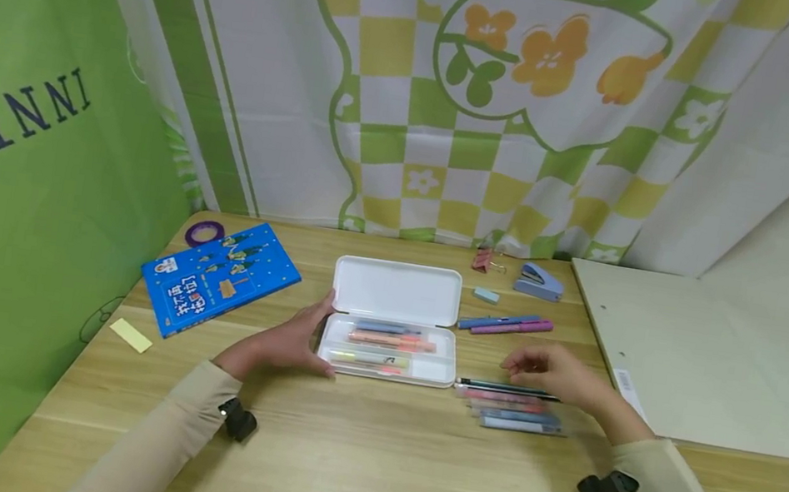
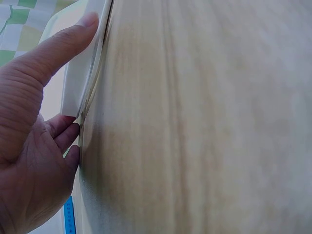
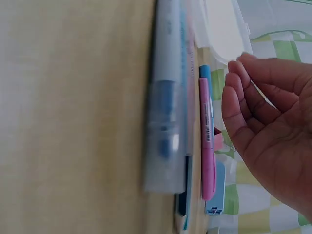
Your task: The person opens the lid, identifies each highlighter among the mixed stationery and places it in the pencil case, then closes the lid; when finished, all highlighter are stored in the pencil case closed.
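A white pencil case (image 1: 397,290) lies with its lid folded back, and several pens and highlighters (image 1: 392,340) are in its lower tray. My left hand (image 1: 284,341) holds the case's left end, its thumb (image 2: 63,46) along the front wall and its fingers by the end and back. To the right of the case, my right hand (image 1: 558,372) hovers over a row of several pens (image 1: 520,419). Its fingers (image 3: 236,105) are loosely bent with nothing between them. A light-capped pen (image 3: 165,126) is nearest the right wrist camera, slightly blurred.
Behind the right hand lie a blue pen (image 1: 485,322) and a magenta pen (image 1: 513,327). Farther back are an eraser (image 1: 486,295), a pink binder clip (image 1: 483,260) and a stapler (image 1: 539,281). A blue book (image 1: 219,280), purple tape (image 1: 204,234) and yellow notes (image 1: 130,335) sit left; a large board (image 1: 696,364) right.
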A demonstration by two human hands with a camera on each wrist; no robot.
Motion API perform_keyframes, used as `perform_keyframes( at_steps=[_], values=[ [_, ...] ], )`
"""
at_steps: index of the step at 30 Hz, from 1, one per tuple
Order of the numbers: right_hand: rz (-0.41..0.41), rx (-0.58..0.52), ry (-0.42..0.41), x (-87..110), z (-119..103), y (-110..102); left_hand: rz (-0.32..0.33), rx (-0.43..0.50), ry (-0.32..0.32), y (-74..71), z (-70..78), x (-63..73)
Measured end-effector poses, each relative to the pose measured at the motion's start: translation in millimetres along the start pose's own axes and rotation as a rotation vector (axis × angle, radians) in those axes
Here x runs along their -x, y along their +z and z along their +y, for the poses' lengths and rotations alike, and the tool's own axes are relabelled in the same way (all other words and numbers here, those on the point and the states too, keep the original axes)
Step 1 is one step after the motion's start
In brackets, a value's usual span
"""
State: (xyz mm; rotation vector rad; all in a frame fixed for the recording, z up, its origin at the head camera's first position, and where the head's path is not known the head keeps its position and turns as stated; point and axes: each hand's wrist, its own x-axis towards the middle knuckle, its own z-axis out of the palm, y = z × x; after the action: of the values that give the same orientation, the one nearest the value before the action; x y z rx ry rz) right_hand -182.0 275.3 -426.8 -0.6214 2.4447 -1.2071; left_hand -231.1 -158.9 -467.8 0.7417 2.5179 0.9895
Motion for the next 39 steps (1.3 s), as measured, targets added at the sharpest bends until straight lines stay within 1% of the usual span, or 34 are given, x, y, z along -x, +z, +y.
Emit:
perform_keyframes(
  at_steps=[2, 6, 14, 21, 29, 31, 34, 39],
  values=[
    [-0.015, 0.009, -0.005, 5.1, 2.3, 3.3, -0.002, -0.002, 0.001, 0.1, -0.2, -0.5],
    [-0.023, 0.041, -0.027, 8.0, 6.1, 10.3, -0.002, -0.003, 0.004, -0.1, 0.3, -0.3],
    [0.013, 0.126, -0.120, 6.3, 8.4, 17.7, 0.003, -0.012, 0.010, -0.2, 1.2, -0.8],
    [0.020, 0.211, -0.153, 4.2, 6.7, 19.0, 0.001, -0.011, 0.002, 0.0, 1.8, -1.0],
    [-0.007, 0.197, -0.159, 1.7, 7.7, 20.4, -0.002, -0.012, 0.003, 0.1, 0.7, -0.6],
    [-0.010, 0.199, -0.152, 1.4, 8.1, 19.0, -0.006, -0.015, -0.009, 0.3, 0.5, -0.8],
    [-0.020, 0.186, -0.125, 1.9, 7.1, 13.0, -0.015, -0.017, -0.023, 0.4, 0.4, -1.3],
    [-0.008, 0.187, -0.122, -5.5, -4.0, -0.6, -0.010, -0.013, -0.007, -0.6, 0.3, -1.0]
  ],
)
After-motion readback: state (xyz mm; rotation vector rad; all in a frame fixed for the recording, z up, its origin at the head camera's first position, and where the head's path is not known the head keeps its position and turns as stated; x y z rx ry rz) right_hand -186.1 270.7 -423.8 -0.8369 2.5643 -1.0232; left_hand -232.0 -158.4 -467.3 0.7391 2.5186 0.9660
